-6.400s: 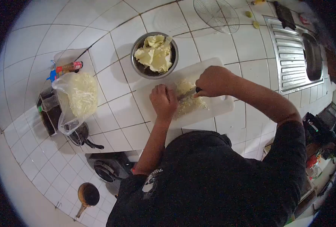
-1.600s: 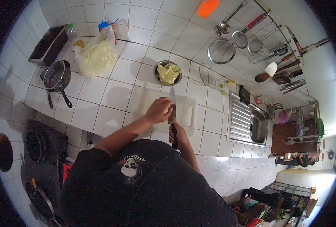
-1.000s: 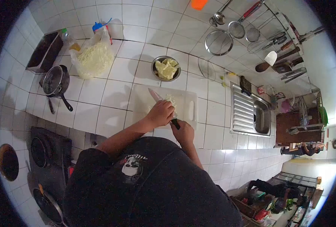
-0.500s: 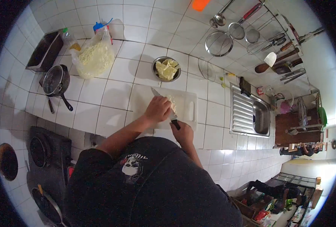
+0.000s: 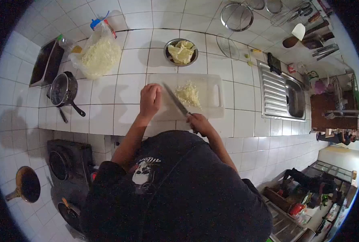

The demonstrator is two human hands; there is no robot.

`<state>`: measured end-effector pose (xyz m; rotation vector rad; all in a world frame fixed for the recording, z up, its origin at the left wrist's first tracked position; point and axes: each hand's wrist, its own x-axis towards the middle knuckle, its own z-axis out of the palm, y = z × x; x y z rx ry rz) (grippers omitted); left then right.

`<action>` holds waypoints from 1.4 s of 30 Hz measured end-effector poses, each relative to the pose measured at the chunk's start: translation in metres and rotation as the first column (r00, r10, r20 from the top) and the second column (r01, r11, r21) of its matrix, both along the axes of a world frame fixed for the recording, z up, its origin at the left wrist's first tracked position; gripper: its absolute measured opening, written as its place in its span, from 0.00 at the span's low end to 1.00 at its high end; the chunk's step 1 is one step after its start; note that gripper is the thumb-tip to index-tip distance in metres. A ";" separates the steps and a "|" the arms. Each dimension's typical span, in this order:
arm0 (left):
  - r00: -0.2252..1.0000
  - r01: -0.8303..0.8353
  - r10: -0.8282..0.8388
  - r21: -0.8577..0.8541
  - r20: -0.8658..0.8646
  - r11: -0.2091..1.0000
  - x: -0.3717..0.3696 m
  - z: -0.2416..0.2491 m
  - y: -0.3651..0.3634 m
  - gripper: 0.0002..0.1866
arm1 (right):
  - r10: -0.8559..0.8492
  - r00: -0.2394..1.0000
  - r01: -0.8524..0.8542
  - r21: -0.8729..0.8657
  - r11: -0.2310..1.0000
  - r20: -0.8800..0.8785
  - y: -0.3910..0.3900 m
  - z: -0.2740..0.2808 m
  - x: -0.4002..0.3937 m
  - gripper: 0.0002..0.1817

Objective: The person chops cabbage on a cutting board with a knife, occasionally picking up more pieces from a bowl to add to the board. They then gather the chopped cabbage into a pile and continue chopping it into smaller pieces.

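Note:
My right hand (image 5: 200,124) is wrapped around the dark handle of a kitchen knife (image 5: 174,97). Its blade slants up and left across a white cutting board (image 5: 209,82), just left of a small heap of shredded cabbage (image 5: 188,94). At the board's left edge, apart from the blade, is my left hand (image 5: 150,99), its fingers curled together and nothing visible in them. Behind the board stands a metal bowl (image 5: 167,54) with pale cabbage leaves (image 5: 181,52) inside.
A plastic bag (image 5: 98,58) full of shredded cabbage lies at the left back, near a black saucepan (image 5: 62,89) and a dark rectangular tin (image 5: 46,62). To the right is a steel sink (image 5: 282,92). Utensils hang on the wall; other people are at the far right.
My left hand has come off the knife blade and moved left. The knife has shifted left of the shredded cabbage, which is now uncovered. The camera view has tilted down.

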<state>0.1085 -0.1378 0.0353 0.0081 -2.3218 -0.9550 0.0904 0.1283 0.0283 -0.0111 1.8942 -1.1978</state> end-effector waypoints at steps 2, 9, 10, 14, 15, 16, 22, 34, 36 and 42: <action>0.998 -0.004 0.004 -0.002 0.056 1.000 0.012 -0.013 -0.004 0.06 | -0.050 0.998 0.051 0.010 0.999 -0.037 0.016 -0.009 -0.003 0.25; 0.994 -0.016 0.008 0.071 0.112 0.997 0.019 -0.035 0.000 0.07 | -0.105 0.903 0.180 0.146 0.973 -0.418 0.030 -0.004 0.012 0.27; 0.993 -0.006 0.001 0.038 0.119 0.999 0.018 -0.040 0.001 0.09 | -0.124 0.901 0.197 0.137 0.971 -0.416 0.029 -0.003 0.013 0.27; 0.989 0.010 -0.001 -0.058 0.146 0.998 0.017 -0.050 0.009 0.13 | 0.089 0.934 -0.035 0.160 0.987 -0.347 0.030 -0.017 0.022 0.26; 0.990 0.032 -0.022 -0.072 0.142 0.997 0.016 -0.050 0.011 0.13 | 0.146 0.882 -0.095 0.134 0.986 -0.449 0.030 -0.024 0.023 0.25; 0.992 0.013 -0.005 -0.058 0.123 0.998 0.015 -0.050 0.014 0.13 | 0.118 0.882 -0.070 0.119 0.990 -0.456 0.031 -0.024 0.022 0.25; 0.994 0.068 -0.067 -0.005 0.088 0.998 0.004 -0.054 0.011 0.12 | -0.044 0.857 0.207 0.265 0.942 -0.514 0.034 -0.013 0.012 0.28; 0.953 0.130 -0.191 0.253 0.235 0.959 -0.019 -0.034 0.002 0.11 | -0.311 0.911 0.324 0.002 0.946 -0.272 0.020 -0.022 0.017 0.28; 0.944 0.142 -0.209 0.256 0.257 0.956 -0.029 -0.024 -0.004 0.11 | -0.281 0.905 0.298 0.006 0.954 -0.319 0.028 -0.024 0.023 0.27; 0.978 0.196 -0.190 -0.063 0.088 0.979 -0.114 -0.010 -0.028 0.10 | -0.202 0.878 0.213 -0.024 0.977 -0.433 0.030 -0.013 0.029 0.25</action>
